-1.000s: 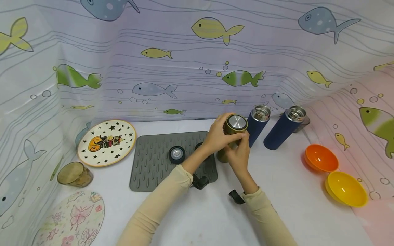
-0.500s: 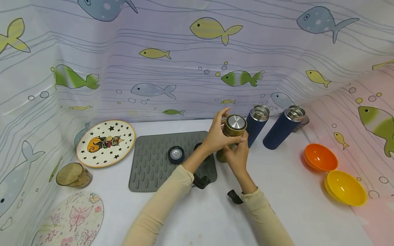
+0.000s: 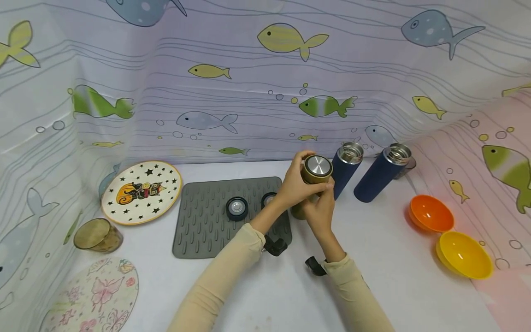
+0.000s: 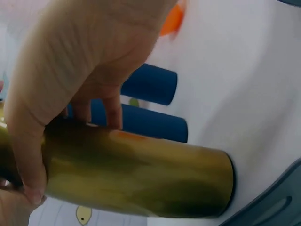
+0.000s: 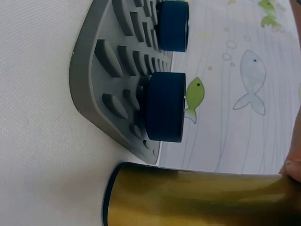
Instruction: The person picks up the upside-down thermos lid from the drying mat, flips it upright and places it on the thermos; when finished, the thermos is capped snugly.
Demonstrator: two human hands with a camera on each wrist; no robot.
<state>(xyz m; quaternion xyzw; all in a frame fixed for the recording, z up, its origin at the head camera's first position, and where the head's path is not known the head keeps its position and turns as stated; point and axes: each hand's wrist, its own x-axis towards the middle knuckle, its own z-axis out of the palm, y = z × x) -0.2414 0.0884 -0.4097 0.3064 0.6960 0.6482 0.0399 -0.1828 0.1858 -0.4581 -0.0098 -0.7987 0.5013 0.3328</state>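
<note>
A gold thermos bottle [image 4: 141, 174] stands upright on the table beside the grey mat, its cap [image 3: 318, 167] topped with a silver disc. My left hand [image 3: 293, 183] wraps round the cap end, fingers behind and thumb across the front. Lower down, my right hand [image 3: 321, 210] grips the upper body of the bottle; much of its grip is hidden behind the hand itself. In the right wrist view, the gold body [image 5: 197, 197] rises from the white tabletop. Two dark blue bottles [image 3: 346, 168] without caps stand just right of the hands, showing bare steel necks.
On the grey ridged mat [image 3: 203, 230] lie two dark blue caps [image 3: 237, 209]. Left of it are a plate with an owl print [image 3: 166, 203], an amber glass [image 3: 98, 235] and a round butterfly mat [image 3: 103, 295]. Orange [image 3: 431, 213] and yellow [image 3: 464, 256] bowls sit at the right.
Half a second ago my left fingers were spread and lifted off the cap; now they are closed round it again. The right hand has kept its hold on the bottle, nearly still.
</note>
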